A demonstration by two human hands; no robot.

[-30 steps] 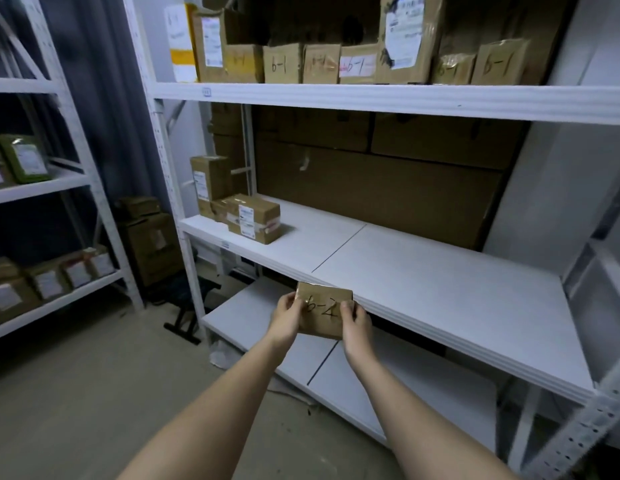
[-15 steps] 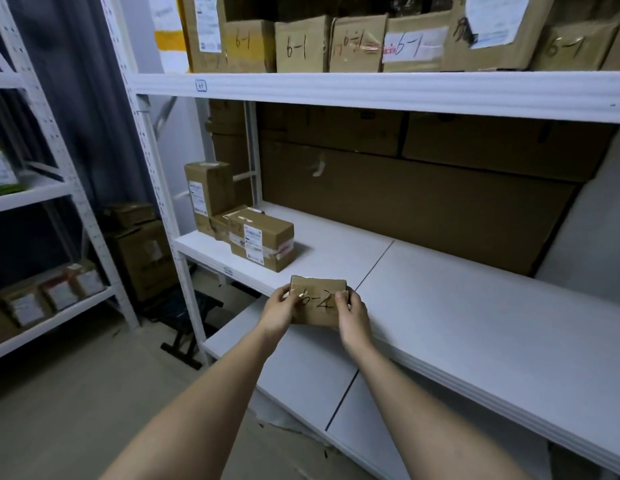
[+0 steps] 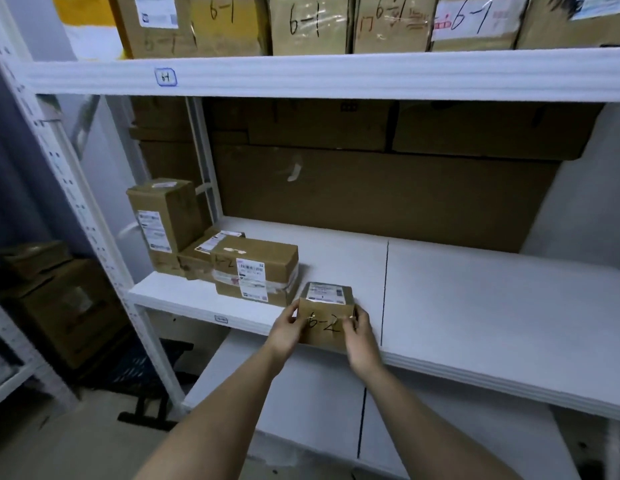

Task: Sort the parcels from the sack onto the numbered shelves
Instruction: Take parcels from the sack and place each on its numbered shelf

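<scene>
A small brown parcel (image 3: pixel 324 315) marked "6-2" with a white label on top sits at the front edge of the white middle shelf (image 3: pixel 475 306). My left hand (image 3: pixel 287 329) holds its left side and my right hand (image 3: pixel 360 334) holds its right side, fingers curled round the edges. Right beside it on the left lies another taped parcel (image 3: pixel 256 270) marked "6-2". Behind that lie a flat box and a taller upright box (image 3: pixel 165 216).
The upper shelf (image 3: pixel 336 76) carries a row of boxes marked "6-1". Big cardboard sheets (image 3: pixel 371 195) line the back of the middle shelf. A lower white shelf (image 3: pixel 301 410) lies below. More brown boxes (image 3: pixel 59 306) stand on the floor at the left.
I have come closer to the rack. Both hands carried the "6-2" parcel forward and up, from below the shelf's edge onto the middle shelf beside the taped parcel.
</scene>
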